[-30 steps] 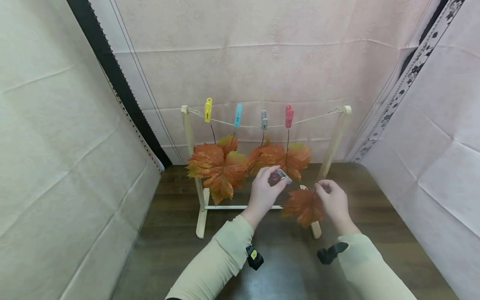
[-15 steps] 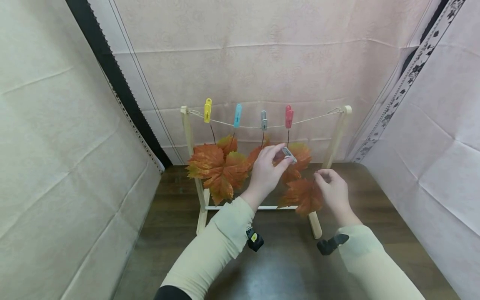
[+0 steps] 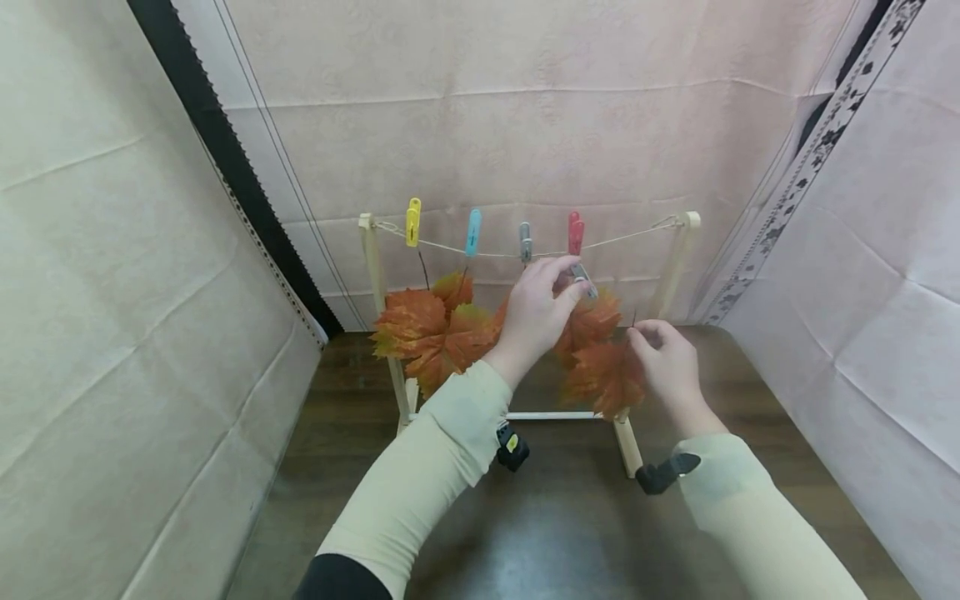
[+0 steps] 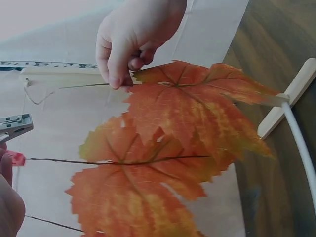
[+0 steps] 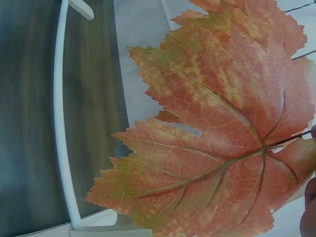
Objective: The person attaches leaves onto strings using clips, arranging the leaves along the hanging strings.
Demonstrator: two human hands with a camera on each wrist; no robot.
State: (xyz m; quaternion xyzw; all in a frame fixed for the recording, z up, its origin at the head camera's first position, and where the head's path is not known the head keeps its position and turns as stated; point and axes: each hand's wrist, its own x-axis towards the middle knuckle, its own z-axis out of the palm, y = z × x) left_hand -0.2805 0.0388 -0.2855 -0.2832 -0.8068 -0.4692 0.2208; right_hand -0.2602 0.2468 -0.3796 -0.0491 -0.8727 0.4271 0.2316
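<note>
My left hand (image 3: 534, 315) pinches a grey clothespin (image 3: 585, 282), just below the red clothespin (image 3: 575, 233) on the line. In the left wrist view that grey clothespin (image 4: 17, 126) shows at the left edge. Farther right, my right hand (image 3: 667, 367) pinches the thin stem of an orange artificial maple leaf (image 3: 603, 379). The stem's free end sticks up past the fingertips. This leaf (image 5: 222, 153) fills much of the right wrist view and overlaps another leaf behind it. Both hands are apart, below the string (image 3: 626, 240).
A wooden rack with a left post (image 3: 372, 258) and right post (image 3: 675, 262) holds the string. Yellow (image 3: 413, 222), blue (image 3: 472, 232) and grey clothespins (image 3: 526, 242) hang leaves from it too. A white bar (image 3: 555, 415) joins the feet on the brown table (image 3: 540, 533).
My left hand has risen toward the string with the grey clothespin, now in front of the hanging leaves. My right hand has lifted the leaf somewhat higher.
</note>
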